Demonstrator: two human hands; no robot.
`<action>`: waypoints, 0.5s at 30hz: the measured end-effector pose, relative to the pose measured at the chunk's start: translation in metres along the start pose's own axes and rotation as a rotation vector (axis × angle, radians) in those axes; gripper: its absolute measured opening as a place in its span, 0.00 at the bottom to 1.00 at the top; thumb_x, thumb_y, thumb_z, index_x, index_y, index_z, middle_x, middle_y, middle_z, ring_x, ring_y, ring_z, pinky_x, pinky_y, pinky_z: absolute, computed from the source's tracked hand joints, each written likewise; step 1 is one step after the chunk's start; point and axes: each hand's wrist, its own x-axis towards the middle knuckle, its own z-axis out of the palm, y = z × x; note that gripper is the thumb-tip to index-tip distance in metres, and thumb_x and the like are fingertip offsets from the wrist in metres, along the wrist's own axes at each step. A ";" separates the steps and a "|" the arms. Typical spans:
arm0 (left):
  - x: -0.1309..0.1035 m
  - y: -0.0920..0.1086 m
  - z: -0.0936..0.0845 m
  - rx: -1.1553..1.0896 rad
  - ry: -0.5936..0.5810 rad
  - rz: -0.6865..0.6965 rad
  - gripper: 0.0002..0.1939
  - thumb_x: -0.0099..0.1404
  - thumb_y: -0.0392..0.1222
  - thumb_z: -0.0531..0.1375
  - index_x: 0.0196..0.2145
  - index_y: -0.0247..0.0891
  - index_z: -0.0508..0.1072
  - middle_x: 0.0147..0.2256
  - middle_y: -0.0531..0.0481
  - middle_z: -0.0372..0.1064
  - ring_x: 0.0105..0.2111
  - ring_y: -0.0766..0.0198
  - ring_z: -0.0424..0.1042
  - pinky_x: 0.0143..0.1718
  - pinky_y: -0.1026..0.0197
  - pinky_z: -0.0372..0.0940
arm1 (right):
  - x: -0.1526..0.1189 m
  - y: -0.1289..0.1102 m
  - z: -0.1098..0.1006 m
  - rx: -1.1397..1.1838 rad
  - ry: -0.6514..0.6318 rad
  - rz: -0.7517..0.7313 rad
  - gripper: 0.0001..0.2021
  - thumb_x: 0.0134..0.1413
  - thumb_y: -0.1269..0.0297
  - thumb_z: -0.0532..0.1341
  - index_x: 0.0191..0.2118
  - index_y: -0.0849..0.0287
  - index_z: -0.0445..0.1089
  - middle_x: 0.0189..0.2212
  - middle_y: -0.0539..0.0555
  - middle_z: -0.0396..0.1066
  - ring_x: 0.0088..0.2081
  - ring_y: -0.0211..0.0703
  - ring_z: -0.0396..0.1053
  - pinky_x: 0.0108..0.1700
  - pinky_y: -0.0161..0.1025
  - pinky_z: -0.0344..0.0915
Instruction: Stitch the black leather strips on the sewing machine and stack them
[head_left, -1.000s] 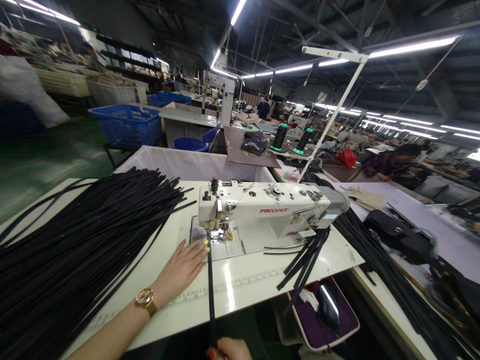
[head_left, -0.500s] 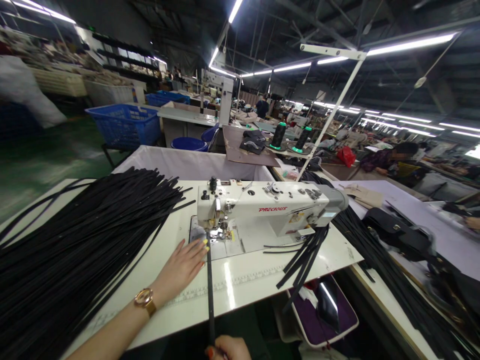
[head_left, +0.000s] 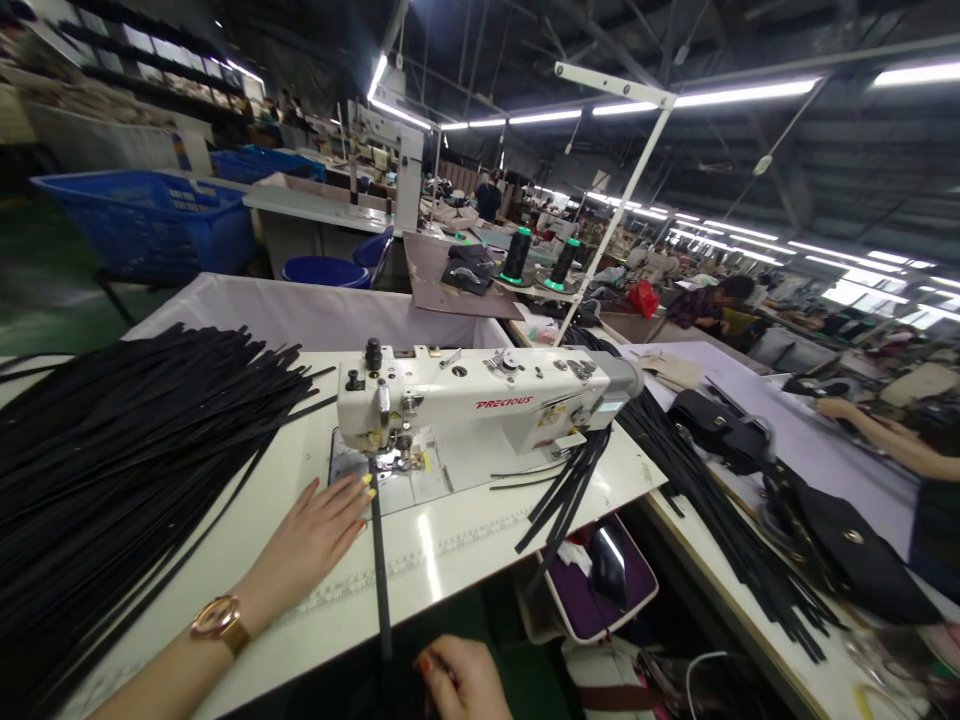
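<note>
Heap of flat black strips (head_left: 135,430) hogs the left end of the desk (head_left: 300,640), a matte, messy fan, with a blue plastic basket (head_left: 150,220) and a white bin (head_left: 300,312) behind it. Next comes a gold watch (head_left: 217,622) on the wrist of the left hand (head_left: 319,535): palm down, fingers stretched out, yellow-nailed tips right at one narrow strip (head_left: 381,575). That strip runs from under the needle area over the front edge. Right hand (head_left: 461,680) is lower, past the edge, fingers curled; can't tell if it's gripping anything. So the hands are well apart. Glossy white sewing machine (head_left: 480,400) fills the middle, black thread cones (head_left: 516,258) on green bases behind. More cut strips (head_left: 574,485) droop off the front, partly overlapping a purple-lined tray (head_left: 574,600) with a shiny dark slab (head_left: 609,570) in it. Further right, black bags (head_left: 720,430), then another person's arm (head_left: 877,437).
</note>
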 end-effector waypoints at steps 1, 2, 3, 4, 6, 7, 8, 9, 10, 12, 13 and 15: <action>-0.001 -0.001 0.002 -0.002 0.006 0.003 0.24 0.72 0.52 0.51 0.60 0.42 0.67 0.61 0.46 0.62 0.62 0.50 0.59 0.63 0.38 0.48 | -0.001 0.004 -0.013 -0.049 0.060 -0.035 0.18 0.64 0.58 0.52 0.28 0.59 0.73 0.20 0.50 0.69 0.24 0.36 0.67 0.27 0.30 0.60; -0.001 -0.002 0.004 -0.006 0.009 0.006 0.24 0.72 0.53 0.51 0.60 0.42 0.67 0.61 0.46 0.62 0.62 0.50 0.59 0.63 0.38 0.48 | -0.002 0.009 -0.028 -0.100 0.137 -0.060 0.17 0.64 0.59 0.52 0.29 0.59 0.73 0.23 0.51 0.70 0.26 0.37 0.68 0.28 0.31 0.61; -0.002 -0.003 0.006 -0.011 0.010 0.009 0.24 0.72 0.53 0.51 0.60 0.43 0.67 0.61 0.47 0.62 0.62 0.50 0.59 0.63 0.38 0.48 | -0.005 0.015 -0.045 -0.145 0.212 -0.067 0.16 0.65 0.60 0.52 0.31 0.59 0.72 0.25 0.52 0.70 0.27 0.38 0.68 0.30 0.32 0.62; -0.002 -0.004 0.007 -0.017 0.008 0.009 0.24 0.72 0.53 0.51 0.60 0.43 0.67 0.61 0.47 0.62 0.62 0.49 0.59 0.63 0.38 0.48 | -0.007 0.021 -0.063 -0.187 0.281 -0.056 0.15 0.65 0.61 0.51 0.32 0.59 0.72 0.27 0.53 0.70 0.28 0.38 0.68 0.31 0.32 0.63; -0.003 -0.005 0.009 -0.034 0.006 0.004 0.24 0.72 0.53 0.51 0.60 0.43 0.67 0.62 0.47 0.62 0.62 0.49 0.59 0.63 0.37 0.49 | -0.010 0.036 -0.100 -0.299 0.413 -0.032 0.12 0.65 0.65 0.51 0.38 0.58 0.72 0.32 0.55 0.72 0.33 0.40 0.71 0.35 0.33 0.66; -0.003 -0.005 0.009 -0.043 0.008 0.001 0.24 0.72 0.53 0.51 0.61 0.43 0.66 0.62 0.47 0.62 0.62 0.49 0.59 0.63 0.37 0.49 | -0.011 0.043 -0.118 -0.391 0.456 -0.022 0.11 0.64 0.66 0.52 0.42 0.58 0.72 0.36 0.56 0.73 0.36 0.41 0.73 0.37 0.34 0.68; -0.003 -0.005 0.009 -0.050 0.010 -0.002 0.24 0.72 0.53 0.51 0.61 0.44 0.66 0.62 0.47 0.62 0.62 0.48 0.59 0.63 0.37 0.49 | -0.011 0.050 -0.133 -0.501 0.483 0.009 0.12 0.63 0.68 0.52 0.45 0.57 0.72 0.40 0.57 0.73 0.38 0.42 0.74 0.37 0.34 0.69; -0.003 -0.005 0.009 -0.053 0.010 -0.004 0.24 0.72 0.53 0.51 0.61 0.44 0.66 0.62 0.47 0.62 0.62 0.48 0.59 0.63 0.37 0.49 | -0.010 0.056 -0.145 -0.607 0.488 0.055 0.14 0.62 0.70 0.52 0.49 0.56 0.71 0.43 0.57 0.72 0.38 0.42 0.75 0.33 0.33 0.69; -0.003 -0.005 0.009 -0.052 0.008 -0.005 0.24 0.72 0.53 0.51 0.61 0.44 0.66 0.62 0.46 0.61 0.62 0.48 0.59 0.63 0.37 0.49 | -0.008 0.062 -0.155 -0.696 0.473 0.089 0.17 0.61 0.71 0.52 0.52 0.55 0.70 0.45 0.56 0.72 0.36 0.42 0.75 0.31 0.33 0.69; -0.002 -0.004 0.008 -0.045 0.003 -0.006 0.24 0.72 0.53 0.51 0.60 0.43 0.67 0.62 0.47 0.61 0.62 0.48 0.59 0.63 0.37 0.49 | -0.001 0.070 -0.167 -0.827 0.419 0.128 0.20 0.61 0.73 0.51 0.56 0.53 0.67 0.47 0.55 0.70 0.33 0.39 0.75 0.27 0.32 0.67; -0.002 -0.004 0.007 -0.043 0.001 -0.008 0.24 0.72 0.53 0.51 0.60 0.43 0.67 0.62 0.47 0.61 0.62 0.49 0.59 0.63 0.37 0.49 | 0.004 0.073 -0.169 -0.867 0.391 0.127 0.21 0.61 0.73 0.51 0.57 0.53 0.66 0.47 0.55 0.70 0.32 0.39 0.75 0.27 0.32 0.67; -0.001 -0.002 0.005 -0.042 -0.003 -0.013 0.23 0.72 0.53 0.50 0.60 0.43 0.67 0.62 0.47 0.62 0.63 0.49 0.58 0.63 0.37 0.49 | 0.012 0.077 -0.171 -0.926 0.350 0.113 0.21 0.62 0.73 0.51 0.58 0.53 0.66 0.48 0.55 0.70 0.32 0.38 0.75 0.27 0.32 0.66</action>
